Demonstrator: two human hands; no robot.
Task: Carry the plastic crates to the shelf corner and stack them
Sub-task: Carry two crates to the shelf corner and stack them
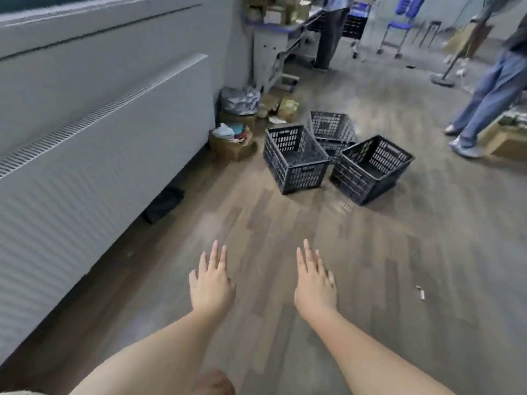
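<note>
Three dark grey slotted plastic crates stand open-topped on the wooden floor ahead of me: a left crate (295, 159), a far crate (330, 128) behind it, and a right crate (370, 168) that sits tilted. They touch one another in a loose cluster. My left hand (211, 282) and my right hand (315, 283) reach forward, palms down, fingers spread, holding nothing. Both hands are well short of the crates, over bare floor.
A long white cabinet wall (94, 143) runs along the left. Cardboard boxes with cloth and bags (232, 138) sit at its far end. A person in jeans (490, 95) stands at right with a broom; another person stands by a counter (273, 49) behind.
</note>
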